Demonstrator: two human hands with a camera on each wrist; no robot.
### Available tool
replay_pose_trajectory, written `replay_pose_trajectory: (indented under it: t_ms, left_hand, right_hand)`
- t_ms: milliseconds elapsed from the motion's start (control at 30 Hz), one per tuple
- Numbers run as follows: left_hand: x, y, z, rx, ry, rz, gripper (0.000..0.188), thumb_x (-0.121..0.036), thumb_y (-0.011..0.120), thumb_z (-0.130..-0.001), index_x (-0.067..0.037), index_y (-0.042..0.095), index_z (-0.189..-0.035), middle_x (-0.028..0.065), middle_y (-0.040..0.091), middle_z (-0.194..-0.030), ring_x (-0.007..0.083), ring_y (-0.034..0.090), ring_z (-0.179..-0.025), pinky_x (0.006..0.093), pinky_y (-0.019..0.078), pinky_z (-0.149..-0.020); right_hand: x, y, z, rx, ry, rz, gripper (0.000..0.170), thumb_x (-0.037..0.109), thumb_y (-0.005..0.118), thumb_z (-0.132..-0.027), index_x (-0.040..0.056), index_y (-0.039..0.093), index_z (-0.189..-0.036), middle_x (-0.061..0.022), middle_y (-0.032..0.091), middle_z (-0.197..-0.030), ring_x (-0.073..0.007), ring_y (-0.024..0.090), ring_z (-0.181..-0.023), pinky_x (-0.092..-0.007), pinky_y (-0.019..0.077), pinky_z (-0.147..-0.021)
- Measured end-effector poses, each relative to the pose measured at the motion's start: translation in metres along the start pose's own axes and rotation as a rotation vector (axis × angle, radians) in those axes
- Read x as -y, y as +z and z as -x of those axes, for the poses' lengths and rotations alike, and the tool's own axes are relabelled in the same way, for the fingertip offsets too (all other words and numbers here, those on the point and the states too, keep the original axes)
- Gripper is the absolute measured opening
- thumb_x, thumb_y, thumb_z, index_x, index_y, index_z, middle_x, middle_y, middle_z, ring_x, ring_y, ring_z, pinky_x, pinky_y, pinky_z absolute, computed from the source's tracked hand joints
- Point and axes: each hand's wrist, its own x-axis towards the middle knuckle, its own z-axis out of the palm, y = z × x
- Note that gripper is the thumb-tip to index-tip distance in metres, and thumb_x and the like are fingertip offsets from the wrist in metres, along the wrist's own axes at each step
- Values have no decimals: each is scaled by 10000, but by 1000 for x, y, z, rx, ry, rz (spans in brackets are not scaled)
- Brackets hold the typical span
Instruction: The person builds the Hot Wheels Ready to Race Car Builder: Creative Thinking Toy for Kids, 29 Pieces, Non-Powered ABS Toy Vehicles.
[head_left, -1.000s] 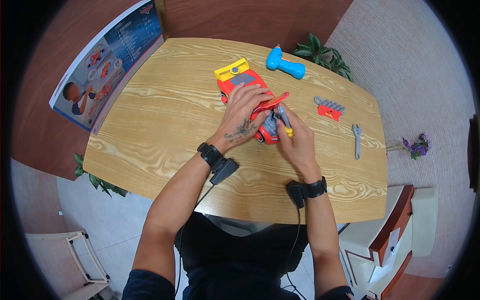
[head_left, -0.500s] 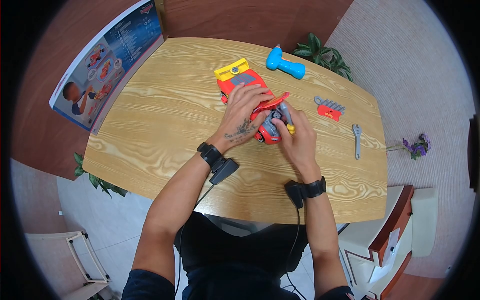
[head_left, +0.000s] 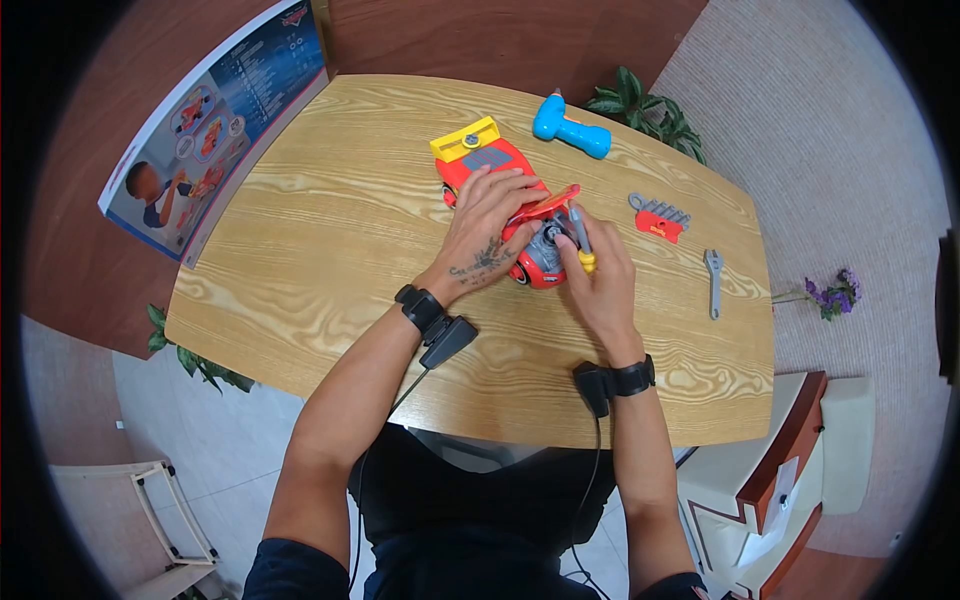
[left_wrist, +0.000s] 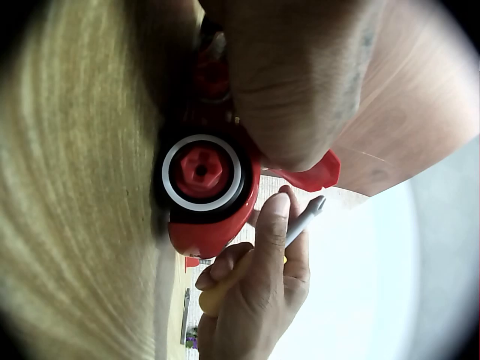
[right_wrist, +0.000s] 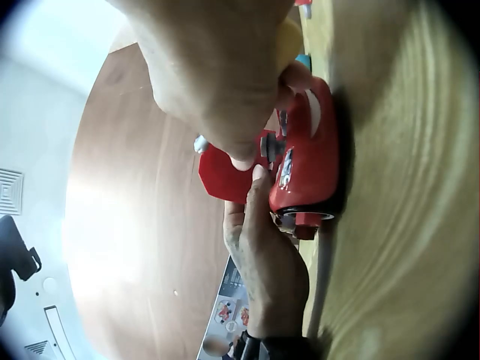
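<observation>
A red toy car point(head_left: 507, 152) with a yellow spoiler point(head_left: 463, 139) stands on the table, its red hood point(head_left: 547, 204) raised over a grey engine bay point(head_left: 545, 250). My left hand point(head_left: 484, 225) holds the car, fingers spread across the roof and thumb at the front of the hood. Beside the engine bay, my right hand point(head_left: 603, 280) grips a toy screwdriver point(head_left: 581, 228) with a grey shaft and yellow handle. The shaft point(left_wrist: 305, 219) points up, away from the engine. In the right wrist view, the right thumb is close to a small grey knob point(right_wrist: 269, 145) there.
A blue toy drill point(head_left: 570, 130) lies at the back of the table. To the right are a red holder with grey pieces point(head_left: 660, 220) and a grey toy wrench point(head_left: 714, 283). A printed box point(head_left: 215, 130) stands at the left edge; leafy plants point(head_left: 645, 112) border the table.
My right hand has shifted slightly right with the screwdriver, and its thumb has moved, showing more of the engine bay. My left hand and the car stay in place.
</observation>
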Motion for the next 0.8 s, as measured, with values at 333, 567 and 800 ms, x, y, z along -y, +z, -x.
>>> replay_pose_trajectory:
  t_ms: [333, 567, 800]
  left_hand:
    - [-1, -1, 0, 5, -1, 16, 468, -135, 775, -928, -134, 694, -1389, 97, 646, -1465, 316, 505, -1458, 542, 257, -1289]
    - [-1, -1, 0, 5, 2, 13, 463, -127, 775, -925, -127, 695, -1381, 102, 647, -1460, 314, 507, -1455, 543, 260, -1289]
    - [0, 0, 0, -1, -1, 14, 461, -123, 772, -926, -136, 697, -1381, 97, 647, -1459, 311, 507, -1455, 542, 263, -1288]
  right_hand:
    - [12, -2, 1, 70, 103, 61, 454, 134, 754, -981, 90, 664, -1424, -193, 730, -1289, -380, 734, -1127, -428, 609, -899]
    - [0, 7, 3, 3, -90, -31, 463, 196, 800, -962, 86, 684, -1397, -158, 743, -1148, -358, 749, -1000, -418, 605, -820]
    - [-3, 4, 3, 10, -39, -31, 471, 185, 793, -966, 96, 679, -1414, -168, 742, -1183, -366, 750, -1016, -418, 609, -807]
